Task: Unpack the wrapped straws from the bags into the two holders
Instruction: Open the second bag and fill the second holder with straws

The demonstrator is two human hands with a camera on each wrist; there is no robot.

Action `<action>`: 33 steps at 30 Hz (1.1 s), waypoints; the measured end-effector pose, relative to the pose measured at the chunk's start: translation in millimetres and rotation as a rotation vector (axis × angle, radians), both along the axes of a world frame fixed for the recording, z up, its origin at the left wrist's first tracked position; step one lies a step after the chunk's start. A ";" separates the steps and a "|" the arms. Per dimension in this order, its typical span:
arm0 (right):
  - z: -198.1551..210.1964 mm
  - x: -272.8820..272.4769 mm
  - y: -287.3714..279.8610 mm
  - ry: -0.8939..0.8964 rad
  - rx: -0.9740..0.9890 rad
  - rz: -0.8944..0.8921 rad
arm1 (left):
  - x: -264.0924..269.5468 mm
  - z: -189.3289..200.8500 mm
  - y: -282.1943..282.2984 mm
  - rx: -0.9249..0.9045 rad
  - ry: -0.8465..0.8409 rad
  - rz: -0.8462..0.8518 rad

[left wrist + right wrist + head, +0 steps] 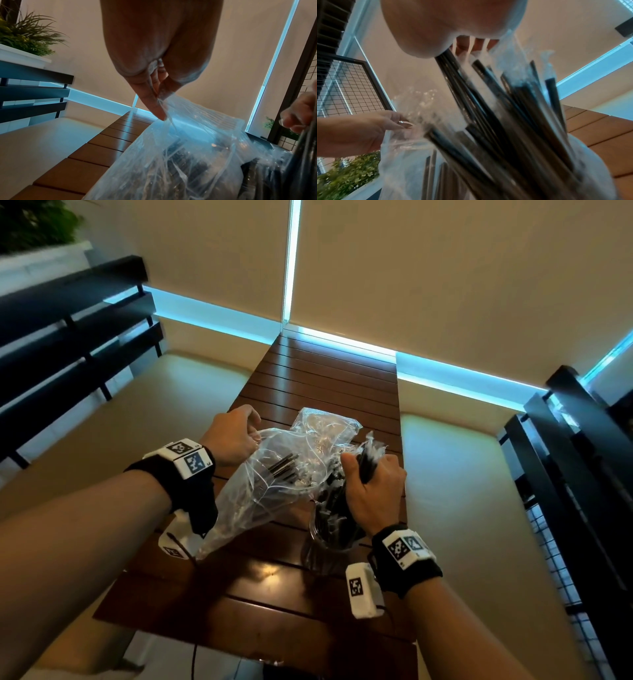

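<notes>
left hand [233, 440] pinching rim of clear plastic bag [267, 484] above slatted wooden table [318, 378], few black wrapped straws left inside, right hand [375, 491] fisted round straw bundle [342, 501], lower ends in clear glass holder [325, 546], second bag [325, 422] behind

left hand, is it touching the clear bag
Touching. The left wrist view shows the left hand pinching the clear bag by its top edge between thumb and fingers.

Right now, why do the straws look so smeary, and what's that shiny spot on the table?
Right wrist view: the straws sit close to the lens and look motion-blurred. Head view: the table reflects a light as glare. Left wrist view: the bag glows blue from window light.
</notes>
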State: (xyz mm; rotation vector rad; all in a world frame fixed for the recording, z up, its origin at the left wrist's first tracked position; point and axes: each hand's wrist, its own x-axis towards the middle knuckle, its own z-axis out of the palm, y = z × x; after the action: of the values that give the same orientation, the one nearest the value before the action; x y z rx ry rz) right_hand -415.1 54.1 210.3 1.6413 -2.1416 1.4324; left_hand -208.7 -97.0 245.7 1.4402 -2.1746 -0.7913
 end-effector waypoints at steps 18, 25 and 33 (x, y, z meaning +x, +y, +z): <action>34.3 0.9 -4.8 0.322 0.252 0.176 | -8.1 -3.1 1.1 0.041 -0.012 -0.049; -4.3 6.9 11.8 0.411 0.583 0.236 | -5.1 -0.2 -3.1 0.009 -0.027 -0.043; -28.2 20.2 24.6 0.462 0.573 0.205 | -2.4 -6.7 -5.2 -0.009 -0.023 -0.028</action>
State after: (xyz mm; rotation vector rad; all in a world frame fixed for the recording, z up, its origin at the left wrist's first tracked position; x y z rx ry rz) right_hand -394.9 78.7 182.1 2.1530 -2.2521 0.3831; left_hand -211.0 -102.2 239.0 1.4242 -2.2179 -0.7777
